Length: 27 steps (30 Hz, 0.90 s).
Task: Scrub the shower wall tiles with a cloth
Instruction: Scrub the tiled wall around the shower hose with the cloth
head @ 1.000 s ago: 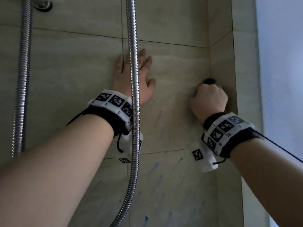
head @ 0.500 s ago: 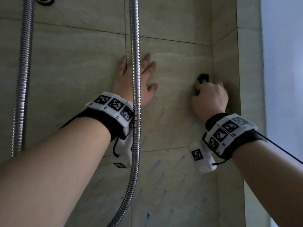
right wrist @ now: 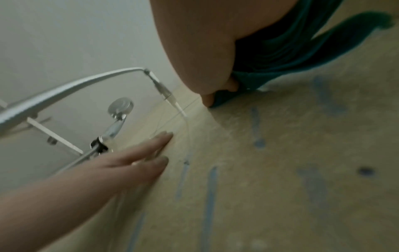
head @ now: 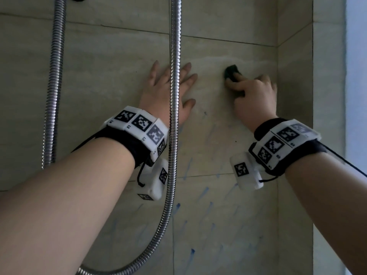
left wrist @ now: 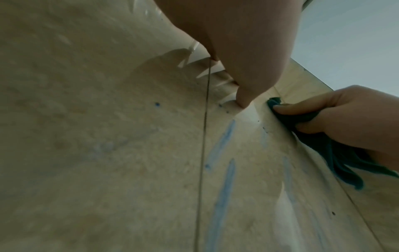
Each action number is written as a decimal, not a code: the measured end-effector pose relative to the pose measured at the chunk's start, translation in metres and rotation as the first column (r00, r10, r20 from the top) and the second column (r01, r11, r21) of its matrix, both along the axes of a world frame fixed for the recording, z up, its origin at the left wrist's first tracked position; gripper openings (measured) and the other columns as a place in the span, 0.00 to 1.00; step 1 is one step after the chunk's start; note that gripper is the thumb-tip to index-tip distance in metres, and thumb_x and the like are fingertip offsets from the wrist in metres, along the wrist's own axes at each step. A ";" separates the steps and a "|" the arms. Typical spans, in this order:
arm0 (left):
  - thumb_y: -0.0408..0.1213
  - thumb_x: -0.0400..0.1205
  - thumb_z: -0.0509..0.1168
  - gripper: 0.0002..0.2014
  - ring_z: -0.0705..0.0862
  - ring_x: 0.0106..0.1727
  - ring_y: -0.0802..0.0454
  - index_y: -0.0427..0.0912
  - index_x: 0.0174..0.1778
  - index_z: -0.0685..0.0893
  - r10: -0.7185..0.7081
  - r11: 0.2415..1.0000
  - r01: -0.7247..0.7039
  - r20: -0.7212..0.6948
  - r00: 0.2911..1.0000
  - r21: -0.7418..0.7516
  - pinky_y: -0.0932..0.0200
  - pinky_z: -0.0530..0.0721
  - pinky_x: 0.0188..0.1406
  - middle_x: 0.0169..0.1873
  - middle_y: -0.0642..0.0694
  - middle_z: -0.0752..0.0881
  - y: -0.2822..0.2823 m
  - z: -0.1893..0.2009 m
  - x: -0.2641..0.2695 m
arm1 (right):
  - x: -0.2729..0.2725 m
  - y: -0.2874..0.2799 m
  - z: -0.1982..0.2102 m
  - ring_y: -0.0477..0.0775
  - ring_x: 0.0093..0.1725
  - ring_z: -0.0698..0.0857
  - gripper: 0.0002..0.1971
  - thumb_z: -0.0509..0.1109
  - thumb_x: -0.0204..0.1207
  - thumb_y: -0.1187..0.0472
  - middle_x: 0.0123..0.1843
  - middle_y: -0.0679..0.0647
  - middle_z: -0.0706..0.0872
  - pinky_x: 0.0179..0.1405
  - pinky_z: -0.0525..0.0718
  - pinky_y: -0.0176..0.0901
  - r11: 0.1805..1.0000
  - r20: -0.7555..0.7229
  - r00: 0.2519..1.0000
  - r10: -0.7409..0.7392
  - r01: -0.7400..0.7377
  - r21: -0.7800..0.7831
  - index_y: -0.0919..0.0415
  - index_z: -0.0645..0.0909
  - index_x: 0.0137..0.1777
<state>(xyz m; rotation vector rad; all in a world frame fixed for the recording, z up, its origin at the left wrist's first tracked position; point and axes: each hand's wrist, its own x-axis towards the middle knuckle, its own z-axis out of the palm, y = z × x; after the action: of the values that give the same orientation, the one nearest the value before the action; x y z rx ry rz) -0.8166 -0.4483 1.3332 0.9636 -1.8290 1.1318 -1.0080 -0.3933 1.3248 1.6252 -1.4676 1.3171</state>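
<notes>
Scrubbing: right hand (head: 255, 98) presses cloth (head: 231, 71) on tile wall (head: 99, 80), just beside the inside corner.
Right hand: fingers curled round the cloth, bunched under fingertips; left wrist view shows fingers (left wrist: 302, 109) clamped over the fold, loose tail hanging below the palm.
Cloth: dark teal, small wad visible above the knuckles in head view; pressed flat to the tile, upper right part of the wall (rest hidden under the hand).
Left hand: (head: 168, 90) spread flat on the wall, fingers straight and apart, palm on tile, holds nothing; sits left of the right hand, near but not touching.
Hose: metal shower hose (head: 174, 96) hangs in front of the left hand, crossing it top to bottom, curving off lower left; second run (head: 53, 86) hangs further left.
Wall: beige tiles with dark grout lines; blue streaks (head: 202, 192) scattered on tiles below both hands, a few blue dots too.
Streaks near cloth: tile right around the cloth looks paler, no blue seen there.
Wristbands: black bands with white marker blocks on both wrists (head: 139, 126).
Shower head: (right wrist: 119, 106) chrome, on a rail, seen in right wrist view (blurry).
Right edge: pale blue-grey surface (head: 355, 96) past the corner tiles, cannot tell what.
</notes>
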 end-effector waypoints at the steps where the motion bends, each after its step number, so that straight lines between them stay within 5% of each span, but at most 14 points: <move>1: 0.54 0.85 0.56 0.29 0.49 0.84 0.50 0.53 0.83 0.61 -0.014 1.000 0.014 -0.001 1.000 -0.011 0.45 0.34 0.79 0.84 0.53 0.54 0.000 -0.002 0.003 | 0.003 0.000 0.000 0.62 0.63 0.69 0.27 0.58 0.78 0.68 0.68 0.56 0.77 0.66 0.63 0.48 0.999 0.049 0.998 0.035 -0.034 -0.014 0.45 0.74 0.75; 5: 0.57 0.83 0.52 0.30 0.55 0.84 0.44 0.51 0.81 0.67 -0.018 0.999 0.019 0.023 1.000 -0.039 0.45 0.36 0.79 0.83 0.49 0.61 0.004 -0.006 0.015 | 0.013 -0.003 -0.007 0.60 0.64 0.71 0.21 0.62 0.83 0.53 0.45 0.42 0.72 0.63 0.72 0.50 0.990 0.057 0.989 0.134 -0.131 -0.052 0.53 0.72 0.76; 7: 0.57 0.84 0.51 0.29 0.52 0.85 0.45 0.52 0.82 0.65 -0.011 1.000 0.011 0.024 1.000 -0.010 0.47 0.33 0.79 0.83 0.50 0.59 0.010 -0.007 0.021 | 0.009 -0.010 -0.005 0.63 0.61 0.75 0.17 0.61 0.84 0.56 0.41 0.49 0.72 0.51 0.72 0.45 0.984 0.074 0.986 0.149 -0.140 -0.112 0.56 0.76 0.72; 11: 0.55 0.87 0.51 0.29 0.45 0.85 0.48 0.55 0.84 0.55 0.059 0.997 -0.059 -0.002 0.998 0.043 0.47 0.31 0.79 0.85 0.51 0.54 0.016 -0.011 0.027 | 0.007 -0.016 -0.003 0.64 0.57 0.78 0.16 0.61 0.82 0.65 0.54 0.60 0.81 0.48 0.70 0.41 0.959 0.125 0.972 0.201 -0.169 -0.227 0.58 0.75 0.69; 14: 0.55 0.87 0.49 0.29 0.42 0.85 0.48 0.55 0.84 0.53 0.092 0.994 -0.091 0.000 0.996 0.060 0.45 0.32 0.80 0.85 0.52 0.53 0.015 -0.012 0.027 | 0.018 -0.010 -0.010 0.66 0.61 0.76 0.21 0.61 0.79 0.71 0.47 0.43 0.77 0.61 0.75 0.55 0.928 0.066 0.962 0.265 -0.236 -0.290 0.60 0.72 0.72; 16: 0.55 0.87 0.50 0.29 0.41 0.85 0.46 0.55 0.84 0.55 0.110 0.993 -0.110 0.001 0.994 0.051 0.45 0.32 0.80 0.85 0.52 0.53 0.014 -0.011 0.027 | 0.019 -0.011 -0.012 0.66 0.61 0.75 0.24 0.62 0.78 0.72 0.53 0.48 0.81 0.63 0.74 0.61 0.916 -0.013 0.970 0.241 -0.232 -0.327 0.62 0.71 0.74; 18: 0.54 0.86 0.51 0.27 0.41 0.85 0.44 0.54 0.83 0.60 0.106 0.994 -0.106 0.006 0.994 0.021 0.45 0.32 0.79 0.84 0.52 0.56 0.013 -0.009 0.030 | 0.013 -0.015 -0.011 0.66 0.60 0.75 0.24 0.61 0.78 0.71 0.63 0.60 0.81 0.61 0.74 0.59 0.916 -0.092 0.983 0.160 -0.183 -0.358 0.64 0.72 0.75; 22: 0.56 0.80 0.49 0.31 0.46 0.85 0.41 0.54 0.81 0.67 0.082 0.996 -0.082 0.017 0.997 0.032 0.41 0.40 0.82 0.83 0.51 0.58 0.012 -0.007 0.033 | 0.001 -0.018 -0.008 0.64 0.57 0.78 0.19 0.61 0.80 0.70 0.73 0.64 0.68 0.57 0.80 0.52 0.933 -0.184 0.972 0.147 -0.198 -0.302 0.68 0.75 0.71; 27: 0.56 0.86 0.51 0.30 0.40 0.85 0.48 0.57 0.84 0.52 0.076 0.992 -0.071 -0.044 0.996 0.103 0.47 0.38 0.83 0.85 0.55 0.44 0.004 -0.011 0.034 | -0.004 -0.026 -0.012 0.66 0.66 0.73 0.22 0.59 0.80 0.71 0.75 0.62 0.71 0.67 0.71 0.51 0.968 -0.235 0.968 0.086 -0.137 -0.211 0.68 0.74 0.74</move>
<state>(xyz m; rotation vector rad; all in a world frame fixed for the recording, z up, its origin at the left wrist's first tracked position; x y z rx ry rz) -0.7822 -0.4443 1.3224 1.1156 -1.8396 1.0594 -1.0117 -0.4189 1.3127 1.6643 -1.0655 1.2628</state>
